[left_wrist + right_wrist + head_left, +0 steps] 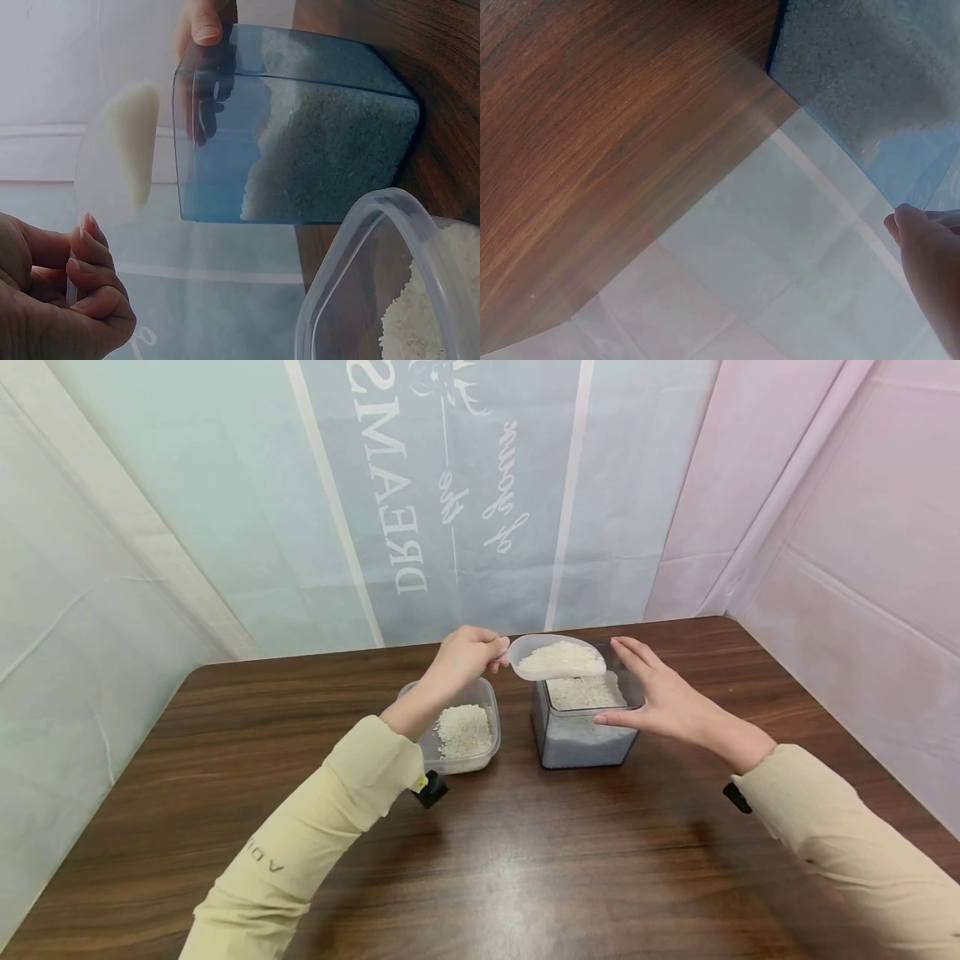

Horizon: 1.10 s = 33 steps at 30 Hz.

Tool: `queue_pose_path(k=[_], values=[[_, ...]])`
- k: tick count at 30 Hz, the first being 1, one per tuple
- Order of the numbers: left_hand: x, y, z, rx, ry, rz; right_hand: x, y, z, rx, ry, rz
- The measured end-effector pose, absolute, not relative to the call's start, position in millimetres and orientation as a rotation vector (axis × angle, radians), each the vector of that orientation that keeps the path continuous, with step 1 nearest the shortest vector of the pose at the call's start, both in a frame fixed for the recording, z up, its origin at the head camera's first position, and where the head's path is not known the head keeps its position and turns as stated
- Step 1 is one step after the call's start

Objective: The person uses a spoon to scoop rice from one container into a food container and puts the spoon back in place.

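My left hand (469, 656) pinches the short handle of a translucent scoop (523, 670), which carries a mound of white rice (564, 658). The scoop is above the open top of a tinted clear storage box (587, 745) partly filled with rice. Through the box's wall, the left wrist view shows the rice banked toward one side. My right hand (667, 697) holds the box at its right side, thumb at the front rim and fingers at the far rim. Below my left forearm sits a clear plastic tub (491, 752) with a smaller heap of rice (463, 732), partly covered by the arm.
Both containers stand on a dark wood-grain table (495, 860), the tub left of the box with a narrow gap between them. A printed cloth (450, 568) hangs behind the table's far edge. Pale cloth walls (885, 568) flank both sides.
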<state>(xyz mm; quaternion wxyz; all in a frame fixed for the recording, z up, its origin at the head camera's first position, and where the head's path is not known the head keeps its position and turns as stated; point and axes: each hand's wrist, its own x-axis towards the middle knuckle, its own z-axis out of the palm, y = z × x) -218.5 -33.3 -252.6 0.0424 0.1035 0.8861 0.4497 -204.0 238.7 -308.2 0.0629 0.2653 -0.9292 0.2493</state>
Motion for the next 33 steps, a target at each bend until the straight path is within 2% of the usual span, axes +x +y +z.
queue_pose_path(k=[33], values=[[-204.7,-67.6,-260.6,0.256,2.747,1.434,-202.5,240.3,-310.8,0.802,-2.819,0.751]])
